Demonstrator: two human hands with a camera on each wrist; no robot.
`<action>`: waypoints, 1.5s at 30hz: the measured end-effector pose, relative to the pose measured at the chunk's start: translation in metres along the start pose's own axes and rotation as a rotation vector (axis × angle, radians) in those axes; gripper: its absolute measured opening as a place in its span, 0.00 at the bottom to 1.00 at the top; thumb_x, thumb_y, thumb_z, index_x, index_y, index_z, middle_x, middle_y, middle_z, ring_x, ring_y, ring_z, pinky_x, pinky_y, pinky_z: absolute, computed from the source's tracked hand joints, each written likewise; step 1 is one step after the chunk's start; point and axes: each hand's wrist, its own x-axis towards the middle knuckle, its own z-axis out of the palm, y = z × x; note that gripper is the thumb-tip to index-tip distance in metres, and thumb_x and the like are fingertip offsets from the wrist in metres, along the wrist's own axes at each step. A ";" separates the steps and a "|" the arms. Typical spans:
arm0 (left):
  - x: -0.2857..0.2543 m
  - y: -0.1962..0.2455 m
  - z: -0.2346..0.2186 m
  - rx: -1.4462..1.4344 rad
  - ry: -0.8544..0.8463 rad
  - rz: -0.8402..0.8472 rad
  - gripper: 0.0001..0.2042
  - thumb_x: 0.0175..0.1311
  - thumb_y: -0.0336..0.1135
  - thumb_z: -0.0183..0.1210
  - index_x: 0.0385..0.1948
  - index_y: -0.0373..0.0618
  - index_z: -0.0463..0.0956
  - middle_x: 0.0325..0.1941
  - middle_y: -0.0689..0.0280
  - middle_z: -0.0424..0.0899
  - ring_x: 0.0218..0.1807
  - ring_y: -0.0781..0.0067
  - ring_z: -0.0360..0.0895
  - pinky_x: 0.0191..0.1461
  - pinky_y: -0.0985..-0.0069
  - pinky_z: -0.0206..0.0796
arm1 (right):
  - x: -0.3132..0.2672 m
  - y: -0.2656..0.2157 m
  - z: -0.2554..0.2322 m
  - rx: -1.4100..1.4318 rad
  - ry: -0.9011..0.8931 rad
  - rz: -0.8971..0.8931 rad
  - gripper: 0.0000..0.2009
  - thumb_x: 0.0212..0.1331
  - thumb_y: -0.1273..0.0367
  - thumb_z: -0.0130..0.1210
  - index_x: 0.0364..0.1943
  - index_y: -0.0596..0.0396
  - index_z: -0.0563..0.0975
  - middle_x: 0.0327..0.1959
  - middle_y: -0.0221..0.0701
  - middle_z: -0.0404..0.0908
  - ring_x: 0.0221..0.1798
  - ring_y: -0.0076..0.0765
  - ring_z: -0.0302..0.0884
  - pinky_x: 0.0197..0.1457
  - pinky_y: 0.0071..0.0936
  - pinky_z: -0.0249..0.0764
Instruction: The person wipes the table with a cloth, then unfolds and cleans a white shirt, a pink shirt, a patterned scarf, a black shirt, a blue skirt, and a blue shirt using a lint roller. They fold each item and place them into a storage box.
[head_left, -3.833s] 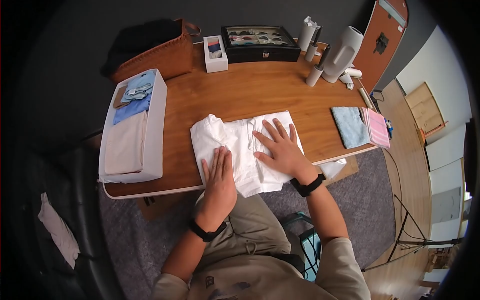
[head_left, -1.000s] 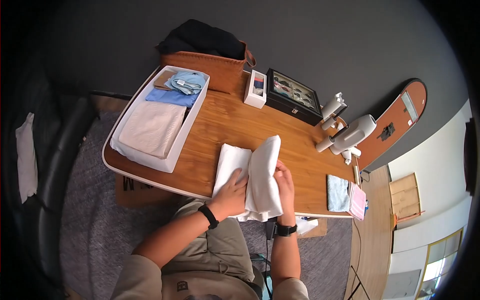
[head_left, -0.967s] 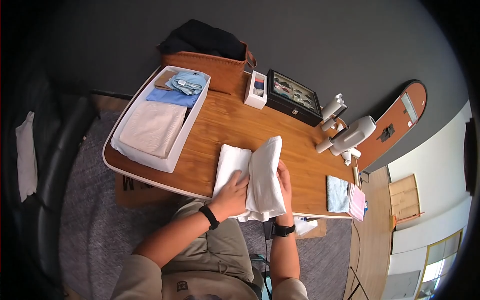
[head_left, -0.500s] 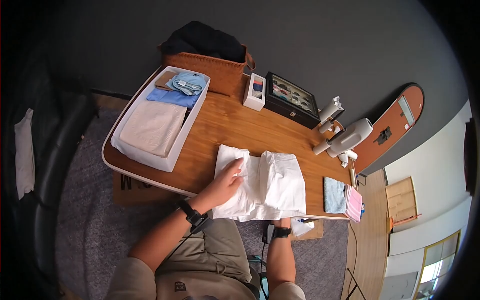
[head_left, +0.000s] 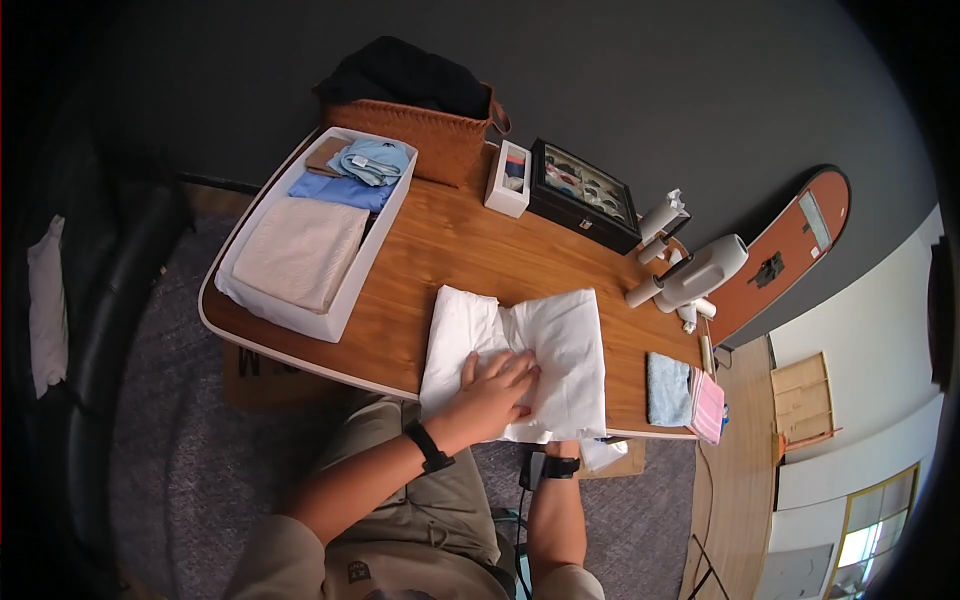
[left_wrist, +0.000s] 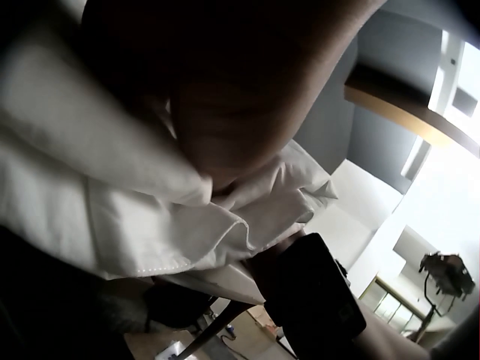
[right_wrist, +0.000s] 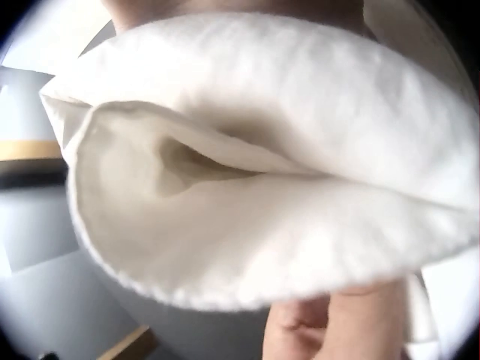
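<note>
A folded white garment lies at the table's front edge, its right part raised into a fold. My left hand rests on the middle of it with fingers spread. The right hand is hidden beneath the garment in the head view; only its wrist shows below the front hem. In the left wrist view, the dark underside of my left hand presses on the creased cloth. A hemmed, open fold of the garment fills the right wrist view, with skin above it and fingers below.
On the table stands a white box of folded clothes at left. Behind are a brown basket, small white box, black display case and grey-white appliance. Blue and pink towels lie at right.
The garment was first spread flat under both hands, then its right part was lifted and lowered. My left hand has since moved right onto its middle; the right hand has gone under it.
</note>
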 end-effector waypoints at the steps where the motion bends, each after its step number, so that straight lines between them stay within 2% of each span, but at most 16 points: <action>1: 0.000 -0.003 -0.002 -0.001 -0.006 0.000 0.26 0.72 0.44 0.66 0.71 0.53 0.77 0.85 0.65 0.65 0.83 0.55 0.60 0.78 0.33 0.52 | 0.002 0.000 0.008 -0.038 -0.014 0.009 0.33 0.85 0.47 0.43 0.82 0.54 0.64 0.85 0.42 0.62 0.84 0.47 0.61 0.85 0.40 0.58; 4: 0.005 -0.024 -0.013 -0.249 0.187 0.024 0.23 0.69 0.35 0.66 0.65 0.46 0.80 0.77 0.56 0.75 0.77 0.52 0.70 0.77 0.47 0.62 | 0.002 0.007 0.047 -0.280 -0.095 0.016 0.33 0.85 0.47 0.43 0.82 0.54 0.64 0.85 0.43 0.61 0.85 0.48 0.60 0.86 0.40 0.56; 6: 0.012 -0.040 -0.021 -0.721 0.117 -0.168 0.18 0.71 0.32 0.63 0.61 0.41 0.82 0.66 0.48 0.83 0.69 0.53 0.79 0.71 0.62 0.72 | -0.002 0.017 0.080 -0.652 -0.218 -0.059 0.33 0.85 0.48 0.43 0.82 0.54 0.64 0.86 0.43 0.61 0.86 0.48 0.59 0.87 0.40 0.55; 7: 0.011 -0.037 -0.037 -0.836 0.050 -0.447 0.16 0.75 0.33 0.59 0.60 0.37 0.81 0.59 0.50 0.87 0.63 0.58 0.84 0.66 0.65 0.75 | -0.004 0.022 0.097 -1.007 -0.301 -0.208 0.33 0.85 0.49 0.45 0.83 0.53 0.64 0.87 0.46 0.58 0.88 0.52 0.53 0.88 0.44 0.50; 10: -0.004 -0.074 -0.026 -1.800 0.129 -0.530 0.27 0.87 0.49 0.45 0.77 0.40 0.65 0.74 0.57 0.77 0.71 0.66 0.78 0.71 0.66 0.75 | -0.011 0.041 0.130 -1.745 -0.354 -0.413 0.32 0.82 0.51 0.51 0.83 0.48 0.64 0.88 0.52 0.53 0.89 0.70 0.44 0.89 0.61 0.41; 14: -0.011 -0.080 -0.033 -1.691 0.102 -0.525 0.30 0.88 0.53 0.43 0.81 0.43 0.58 0.77 0.57 0.72 0.74 0.67 0.76 0.74 0.66 0.74 | -0.009 0.048 0.131 -1.709 -0.393 -0.441 0.32 0.82 0.52 0.51 0.83 0.50 0.64 0.87 0.54 0.53 0.89 0.71 0.44 0.89 0.60 0.41; 16: -0.005 -0.077 -0.028 -1.686 0.139 -0.510 0.26 0.87 0.42 0.48 0.78 0.38 0.62 0.73 0.57 0.77 0.68 0.72 0.78 0.70 0.68 0.76 | -0.010 0.045 0.128 -1.651 -0.407 -0.447 0.32 0.82 0.52 0.50 0.83 0.50 0.64 0.87 0.55 0.53 0.89 0.71 0.44 0.89 0.60 0.41; 18: 0.002 -0.071 -0.022 -1.265 0.134 -0.212 0.26 0.86 0.39 0.53 0.78 0.37 0.62 0.74 0.56 0.75 0.70 0.73 0.74 0.71 0.69 0.74 | -0.011 0.038 0.124 -1.547 -0.445 -0.457 0.32 0.83 0.54 0.50 0.83 0.51 0.64 0.87 0.56 0.52 0.89 0.71 0.44 0.89 0.60 0.40; 20: 0.012 -0.072 -0.020 -1.088 0.006 -0.157 0.29 0.84 0.38 0.57 0.79 0.38 0.59 0.76 0.58 0.72 0.71 0.74 0.70 0.72 0.69 0.72 | -0.011 0.029 0.122 -1.509 -0.454 -0.442 0.33 0.81 0.53 0.51 0.84 0.51 0.63 0.88 0.55 0.51 0.89 0.71 0.43 0.89 0.58 0.41; 26: -0.008 -0.072 0.003 -1.546 0.084 -0.213 0.28 0.83 0.35 0.58 0.80 0.40 0.60 0.76 0.59 0.74 0.70 0.70 0.74 0.72 0.69 0.72 | -0.016 0.025 0.135 -1.927 -0.477 -0.393 0.39 0.71 0.42 0.61 0.83 0.35 0.67 0.89 0.50 0.51 0.90 0.69 0.40 0.88 0.66 0.40; 28: -0.021 -0.084 -0.032 -0.912 -0.205 -0.165 0.22 0.79 0.28 0.57 0.72 0.37 0.72 0.70 0.58 0.82 0.66 0.68 0.79 0.71 0.67 0.73 | -0.011 0.027 0.130 -1.863 -0.482 -0.377 0.39 0.68 0.39 0.62 0.82 0.30 0.68 0.89 0.48 0.51 0.90 0.68 0.40 0.86 0.71 0.39; 29: -0.027 -0.089 -0.048 -0.910 -0.206 -0.165 0.22 0.79 0.28 0.57 0.72 0.37 0.72 0.70 0.58 0.82 0.66 0.68 0.79 0.71 0.67 0.73 | -0.009 0.027 0.125 -1.856 -0.481 -0.380 0.39 0.68 0.39 0.63 0.82 0.31 0.69 0.89 0.47 0.51 0.91 0.68 0.39 0.86 0.72 0.39; 32: -0.050 -0.105 -0.073 -0.842 -0.351 -0.241 0.19 0.74 0.22 0.59 0.65 0.34 0.80 0.62 0.59 0.88 0.65 0.67 0.83 0.69 0.67 0.75 | -0.011 0.030 0.125 -1.986 -0.482 -0.389 0.40 0.66 0.39 0.64 0.81 0.30 0.70 0.89 0.47 0.53 0.90 0.68 0.40 0.85 0.74 0.39; 34: -0.066 -0.108 -0.074 -1.287 -0.255 -0.447 0.17 0.74 0.21 0.59 0.63 0.32 0.81 0.61 0.58 0.89 0.63 0.72 0.83 0.67 0.69 0.76 | -0.013 0.033 0.125 -2.002 -0.490 -0.417 0.40 0.66 0.39 0.64 0.81 0.30 0.70 0.89 0.47 0.53 0.90 0.68 0.41 0.85 0.74 0.39; 38: -0.082 -0.094 -0.076 -1.551 -0.089 -0.596 0.11 0.80 0.30 0.58 0.53 0.32 0.83 0.47 0.66 0.89 0.52 0.78 0.85 0.59 0.74 0.78 | -0.012 0.035 0.123 -2.081 -0.502 -0.468 0.40 0.65 0.39 0.64 0.81 0.29 0.70 0.89 0.45 0.54 0.90 0.68 0.43 0.84 0.76 0.42; 45: -0.067 -0.087 -0.062 -1.195 -0.062 -0.668 0.18 0.85 0.44 0.57 0.53 0.33 0.80 0.53 0.62 0.86 0.53 0.76 0.83 0.57 0.73 0.79 | -0.010 0.051 0.100 -2.104 -0.532 -0.573 0.40 0.67 0.40 0.63 0.82 0.31 0.68 0.89 0.44 0.52 0.90 0.67 0.41 0.83 0.76 0.47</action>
